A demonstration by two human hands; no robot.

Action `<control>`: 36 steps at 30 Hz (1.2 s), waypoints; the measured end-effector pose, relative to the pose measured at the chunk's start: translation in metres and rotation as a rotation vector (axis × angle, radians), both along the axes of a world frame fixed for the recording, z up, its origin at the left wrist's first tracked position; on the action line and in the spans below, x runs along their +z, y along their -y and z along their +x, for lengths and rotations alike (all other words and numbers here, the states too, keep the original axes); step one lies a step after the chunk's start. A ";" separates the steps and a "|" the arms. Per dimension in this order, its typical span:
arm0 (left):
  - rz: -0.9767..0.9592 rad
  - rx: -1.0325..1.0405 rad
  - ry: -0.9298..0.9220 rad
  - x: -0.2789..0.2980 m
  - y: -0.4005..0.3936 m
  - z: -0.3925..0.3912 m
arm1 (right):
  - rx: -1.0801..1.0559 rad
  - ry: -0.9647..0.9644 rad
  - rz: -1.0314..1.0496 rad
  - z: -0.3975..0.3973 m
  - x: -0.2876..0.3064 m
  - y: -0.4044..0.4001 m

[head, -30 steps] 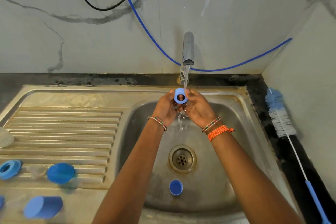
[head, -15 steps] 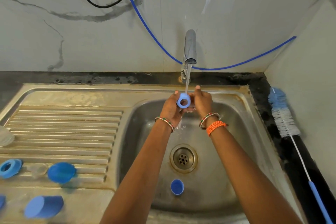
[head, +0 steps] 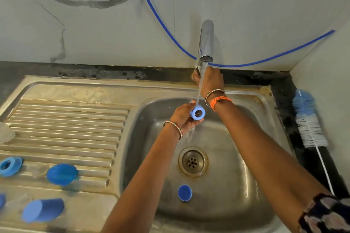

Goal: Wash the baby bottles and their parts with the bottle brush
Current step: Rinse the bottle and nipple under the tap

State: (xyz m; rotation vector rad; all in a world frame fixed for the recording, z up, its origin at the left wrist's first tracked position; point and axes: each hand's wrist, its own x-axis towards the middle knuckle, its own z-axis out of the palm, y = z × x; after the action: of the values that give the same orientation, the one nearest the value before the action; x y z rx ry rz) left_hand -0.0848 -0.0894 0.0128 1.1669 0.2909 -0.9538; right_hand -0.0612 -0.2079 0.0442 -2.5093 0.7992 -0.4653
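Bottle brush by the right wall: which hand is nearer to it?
Right. The right hand is up at the tap's base, closer to the bottle brush; the left hand holds the blue ring under the water, farther left.

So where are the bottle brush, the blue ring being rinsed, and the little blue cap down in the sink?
bottle brush [head: 310,128]: head view, on its bristles.
blue ring [head: 198,113]: head view, on its rim.
blue cap [head: 184,192]: head view, on its middle.

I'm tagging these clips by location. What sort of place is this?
Most likely a home kitchen or utility washing-up corner: a stainless steel sink with a ribbed drainboard, a running tap against a marble-look wall, and a bottle brush lying on the dark counter.
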 end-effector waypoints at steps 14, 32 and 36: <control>-0.059 0.024 -0.056 0.005 0.000 0.002 | 0.039 0.017 0.008 -0.003 0.007 -0.006; -0.116 0.032 -0.071 0.010 0.000 0.002 | 0.008 -0.030 -0.044 -0.002 0.002 -0.008; -0.120 0.046 -0.071 0.009 -0.001 0.003 | 0.030 -0.051 -0.092 -0.002 0.001 -0.008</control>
State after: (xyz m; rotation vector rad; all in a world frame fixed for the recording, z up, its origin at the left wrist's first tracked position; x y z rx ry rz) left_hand -0.0822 -0.0880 0.0218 1.0140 0.3124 -0.9608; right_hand -0.0628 -0.2003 0.0448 -2.6237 0.7742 -0.4384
